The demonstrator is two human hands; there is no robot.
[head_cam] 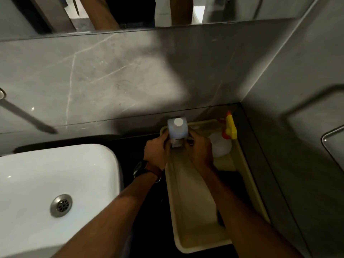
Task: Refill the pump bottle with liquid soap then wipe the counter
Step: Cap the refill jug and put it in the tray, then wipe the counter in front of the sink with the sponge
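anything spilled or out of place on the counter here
Nothing stands out. No spill shows on the dark counter. Both hands, left hand and right hand, hold the white bottle upright over the beige tray.

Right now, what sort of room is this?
Most likely a bathroom: a white basin with a drain, a mirror above the stone wall, and both hands holding a soap bottle.

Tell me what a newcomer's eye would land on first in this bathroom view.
First, the two hands meeting at centre: the left hand and right hand share a grip on a white bottle with a round cap, held above the far end of a beige tray. Next, the bright white sink at lower left, then the yellow and red spray nozzle in the corner.
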